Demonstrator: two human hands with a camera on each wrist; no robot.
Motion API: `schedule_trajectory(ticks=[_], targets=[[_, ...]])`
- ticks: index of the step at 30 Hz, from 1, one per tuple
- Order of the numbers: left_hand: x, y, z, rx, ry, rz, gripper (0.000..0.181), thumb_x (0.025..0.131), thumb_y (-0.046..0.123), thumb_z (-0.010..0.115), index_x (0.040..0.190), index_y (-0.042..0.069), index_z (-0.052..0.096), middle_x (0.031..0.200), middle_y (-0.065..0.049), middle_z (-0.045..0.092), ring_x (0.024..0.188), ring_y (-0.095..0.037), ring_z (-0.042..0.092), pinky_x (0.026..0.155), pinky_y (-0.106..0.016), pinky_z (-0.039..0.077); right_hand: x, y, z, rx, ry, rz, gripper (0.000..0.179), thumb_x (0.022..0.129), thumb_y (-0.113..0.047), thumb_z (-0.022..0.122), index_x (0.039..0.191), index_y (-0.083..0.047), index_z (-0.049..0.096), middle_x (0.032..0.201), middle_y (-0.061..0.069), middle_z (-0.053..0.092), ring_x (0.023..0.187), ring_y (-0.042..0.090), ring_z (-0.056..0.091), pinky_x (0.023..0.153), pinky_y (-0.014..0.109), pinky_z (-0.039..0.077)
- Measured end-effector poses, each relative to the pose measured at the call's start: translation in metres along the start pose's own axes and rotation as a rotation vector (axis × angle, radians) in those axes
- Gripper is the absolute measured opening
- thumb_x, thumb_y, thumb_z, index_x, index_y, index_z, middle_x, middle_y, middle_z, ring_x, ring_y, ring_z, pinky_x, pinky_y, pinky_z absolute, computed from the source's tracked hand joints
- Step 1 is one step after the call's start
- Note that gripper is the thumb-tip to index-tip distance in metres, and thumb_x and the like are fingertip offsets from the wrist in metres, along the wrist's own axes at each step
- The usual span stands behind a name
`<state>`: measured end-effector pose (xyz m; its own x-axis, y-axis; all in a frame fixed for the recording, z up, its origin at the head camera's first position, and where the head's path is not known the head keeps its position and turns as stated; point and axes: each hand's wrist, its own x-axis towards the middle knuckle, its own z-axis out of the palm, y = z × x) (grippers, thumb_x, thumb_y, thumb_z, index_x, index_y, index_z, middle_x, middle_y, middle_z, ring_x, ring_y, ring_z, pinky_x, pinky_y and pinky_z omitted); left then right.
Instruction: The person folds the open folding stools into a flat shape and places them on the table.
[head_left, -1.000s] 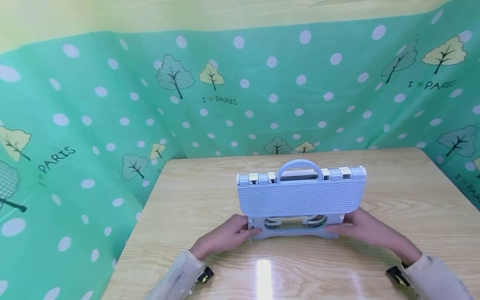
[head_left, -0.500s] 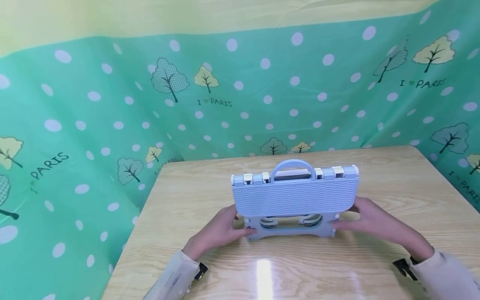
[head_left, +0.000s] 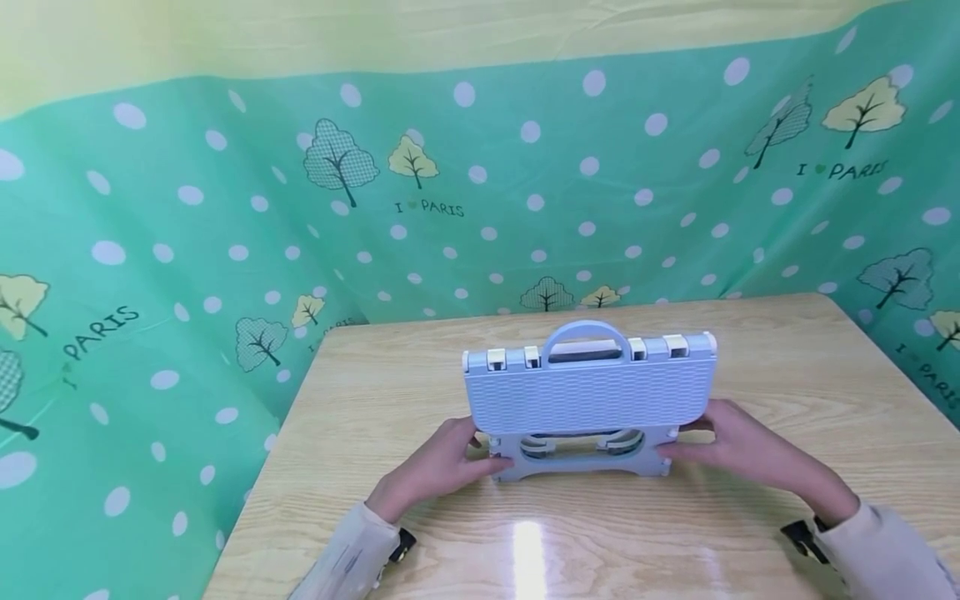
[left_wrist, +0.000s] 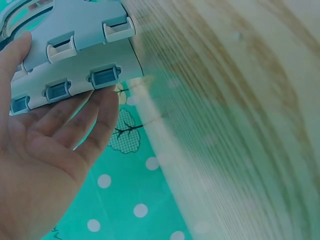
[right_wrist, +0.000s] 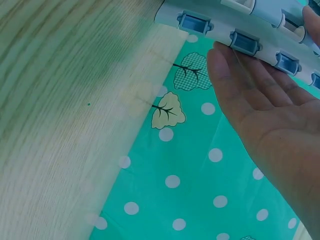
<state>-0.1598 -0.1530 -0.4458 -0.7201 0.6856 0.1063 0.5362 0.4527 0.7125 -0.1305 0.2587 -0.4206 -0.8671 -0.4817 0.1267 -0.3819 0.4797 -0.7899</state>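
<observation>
A light blue plastic folding step stool [head_left: 588, 392] stands on the wooden table, its textured top panel tilted toward me and its arched carry handle [head_left: 588, 329] at the upper edge. One leg panel with oval cutouts shows below. At its left side my left hand [head_left: 438, 467] grips the leg, thumb in front and fingers behind. My right hand [head_left: 750, 446] holds the opposite leg in the same manner. In the left wrist view, fingertips meet the hinged leg edge [left_wrist: 75, 87]. The right wrist view has the right fingers [right_wrist: 260, 80] under a similar hinged edge [right_wrist: 245, 42].
The wood-grain table [head_left: 390, 367] reaches back to a green dotted curtain [head_left: 450, 167] printed with trees, which hangs behind and along both sides. A bright light reflection lies on the tabletop in front of the stool.
The head view has shifted slightly. My right hand has moved a little outward on the leg, so its thumb covers less of the panel. The stool's pose looks the same.
</observation>
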Motion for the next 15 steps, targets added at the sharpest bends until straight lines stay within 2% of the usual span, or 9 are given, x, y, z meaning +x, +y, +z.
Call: schedule_trajectory(ticks=[15], targets=[[-0.0003, 0.0003, -0.0001, 0.011, 0.003, -0.013, 0.066, 0.095, 0.048, 0.064, 0.152, 0.037, 0.033, 0.134, 0.015, 0.06, 0.114, -0.006, 0.059, 0.086, -0.031, 0.055, 0.0, -0.0036, 0.0002, -0.012, 0.012, -0.002, 0.069, 0.086, -0.027, 0.08, 0.146, -0.018, 0.046, 0.139, 0.006, 0.057, 0.114, 0.005, 0.059, 0.084, 0.042, 0.057]])
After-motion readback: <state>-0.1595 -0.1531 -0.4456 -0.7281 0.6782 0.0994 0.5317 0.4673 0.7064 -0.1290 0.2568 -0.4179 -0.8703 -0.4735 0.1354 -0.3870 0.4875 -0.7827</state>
